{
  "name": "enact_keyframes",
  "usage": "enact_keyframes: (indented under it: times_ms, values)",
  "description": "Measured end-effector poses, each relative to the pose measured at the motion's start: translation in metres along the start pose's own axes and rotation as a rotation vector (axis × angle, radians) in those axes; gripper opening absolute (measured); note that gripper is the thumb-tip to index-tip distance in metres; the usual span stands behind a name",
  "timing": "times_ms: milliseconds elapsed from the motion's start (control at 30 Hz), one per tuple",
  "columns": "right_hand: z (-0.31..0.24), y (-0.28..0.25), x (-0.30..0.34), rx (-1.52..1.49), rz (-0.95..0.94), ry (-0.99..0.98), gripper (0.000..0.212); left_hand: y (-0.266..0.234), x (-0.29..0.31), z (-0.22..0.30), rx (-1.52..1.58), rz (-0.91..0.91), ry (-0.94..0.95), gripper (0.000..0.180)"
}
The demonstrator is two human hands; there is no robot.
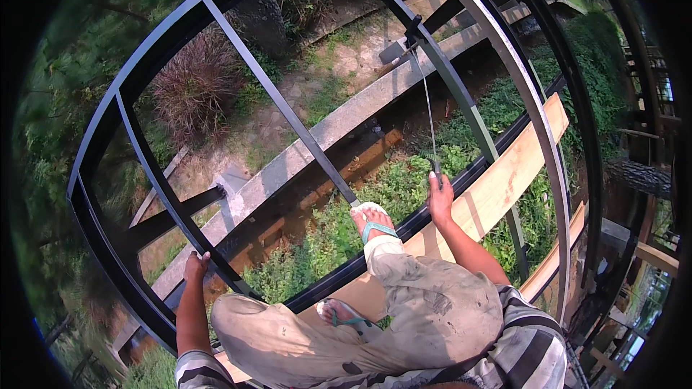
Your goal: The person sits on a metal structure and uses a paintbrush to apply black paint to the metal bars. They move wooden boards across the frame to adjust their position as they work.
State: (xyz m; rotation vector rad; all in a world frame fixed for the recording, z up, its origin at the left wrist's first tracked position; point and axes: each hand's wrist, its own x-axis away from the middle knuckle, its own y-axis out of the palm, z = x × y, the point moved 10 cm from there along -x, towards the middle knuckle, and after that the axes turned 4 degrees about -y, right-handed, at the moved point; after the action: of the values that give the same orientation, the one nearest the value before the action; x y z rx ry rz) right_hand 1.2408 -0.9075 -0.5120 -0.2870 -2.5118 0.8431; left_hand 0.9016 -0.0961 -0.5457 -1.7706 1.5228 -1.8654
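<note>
My right hand point(440, 200) is closed around the dark end of a thin, pale rod point(430, 115). That rod runs away from me to a black fitting point(413, 29) at a dark steel beam; whether it is fixed there I cannot tell. My left hand point(196, 265) grips a narrow steel crossbar point(155, 162) of the frame, fingers wrapped round it. One sandalled foot point(373, 223) rests at the near end of another crossbar point(267, 86). The other foot point(347, 315) is lower, by a wooden plank point(497, 176).
Below the open frame lie green plants point(346, 202) and a concrete ledge point(331, 126). A reddish bush point(193, 86) grows beyond. More curved steel beams point(530, 94) rise on the right, with a second plank point(559, 256) beside them. A brown stick with a grey plate point(393, 54) shows near the black fitting.
</note>
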Motion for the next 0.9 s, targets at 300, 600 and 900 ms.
enact_keyframes:
  times_ms: [300,600,900]
  values:
    - [0.104,-0.099,0.119,0.02,0.089,0.113,0.037,0.004,-0.029,-0.001,-0.059,0.022,0.053,0.074]
    - [0.007,-0.04,0.045,0.213,0.085,0.004,0.047,0.009,-0.029,-0.004,-0.189,-0.025,0.006,0.072]
    - [0.089,-0.099,0.132,0.122,0.093,0.12,0.041,-0.005,-0.039,-0.011,-0.043,0.196,0.16,0.069]
